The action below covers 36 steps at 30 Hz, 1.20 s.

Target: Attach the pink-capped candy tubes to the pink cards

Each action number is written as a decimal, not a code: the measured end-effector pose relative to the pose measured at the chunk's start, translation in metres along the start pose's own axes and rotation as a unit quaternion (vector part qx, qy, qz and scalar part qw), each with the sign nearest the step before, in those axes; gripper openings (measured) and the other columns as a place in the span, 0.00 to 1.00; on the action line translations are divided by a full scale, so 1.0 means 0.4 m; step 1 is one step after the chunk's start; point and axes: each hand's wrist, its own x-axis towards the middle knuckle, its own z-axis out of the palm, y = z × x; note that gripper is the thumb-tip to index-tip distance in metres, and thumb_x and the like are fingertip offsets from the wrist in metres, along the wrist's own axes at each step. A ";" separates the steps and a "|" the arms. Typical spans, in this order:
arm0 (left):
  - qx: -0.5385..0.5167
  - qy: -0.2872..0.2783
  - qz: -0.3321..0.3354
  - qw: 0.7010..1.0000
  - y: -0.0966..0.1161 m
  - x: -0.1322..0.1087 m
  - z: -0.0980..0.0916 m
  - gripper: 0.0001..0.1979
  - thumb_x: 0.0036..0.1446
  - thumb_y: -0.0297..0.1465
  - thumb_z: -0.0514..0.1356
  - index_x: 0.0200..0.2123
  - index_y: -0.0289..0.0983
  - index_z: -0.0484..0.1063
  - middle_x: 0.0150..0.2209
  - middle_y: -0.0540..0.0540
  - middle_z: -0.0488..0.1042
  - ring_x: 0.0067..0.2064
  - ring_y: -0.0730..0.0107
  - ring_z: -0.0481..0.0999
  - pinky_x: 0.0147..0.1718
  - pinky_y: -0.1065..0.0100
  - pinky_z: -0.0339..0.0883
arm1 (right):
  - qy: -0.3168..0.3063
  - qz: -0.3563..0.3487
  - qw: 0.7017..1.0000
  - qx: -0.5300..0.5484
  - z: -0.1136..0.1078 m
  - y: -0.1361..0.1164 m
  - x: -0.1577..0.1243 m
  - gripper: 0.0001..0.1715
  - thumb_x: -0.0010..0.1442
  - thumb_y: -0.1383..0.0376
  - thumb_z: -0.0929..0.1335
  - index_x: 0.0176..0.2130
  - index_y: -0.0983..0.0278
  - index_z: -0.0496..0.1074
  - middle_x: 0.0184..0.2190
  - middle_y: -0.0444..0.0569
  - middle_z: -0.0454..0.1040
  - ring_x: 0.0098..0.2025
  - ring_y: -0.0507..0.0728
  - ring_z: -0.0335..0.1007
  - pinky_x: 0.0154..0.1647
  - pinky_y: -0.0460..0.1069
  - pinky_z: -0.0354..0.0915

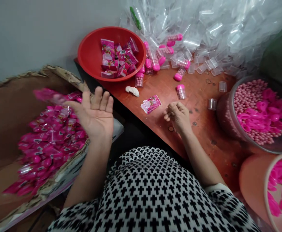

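Note:
My left hand (96,117) is held palm up with its fingers spread, over the edge of a cardboard box (0,135). A blurred pink packet (47,96) is beside its thumb tip, above the heap of pink packets (51,138) in the box; whether it touches the thumb I cannot tell. My right hand (178,117) is over the orange-red table (160,129) with its fingers curled together; what they hold, if anything, is hidden. Just left of it lie pink printed labels (151,103). A small capped tube of pink beads (180,92) stands just beyond it.
A red bowl (82,61) of pink packets sits at the back left, near a white scrap (132,91). Clear empty tubes (210,29) pile up behind several filled ones (152,58). At right are a tub of beads and pink caps (249,93) and a peach bucket (254,177).

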 end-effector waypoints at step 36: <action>0.081 -0.222 -0.263 0.935 -0.116 -0.024 0.104 0.20 0.38 0.41 0.73 0.28 0.31 0.78 0.26 0.45 0.78 0.27 0.72 0.77 0.30 0.68 0.76 | -0.057 -0.051 0.993 -0.093 0.032 0.022 0.129 0.29 0.42 0.59 0.78 0.40 0.61 0.66 0.18 0.34 0.66 0.22 0.49 0.66 0.25 0.45 0.64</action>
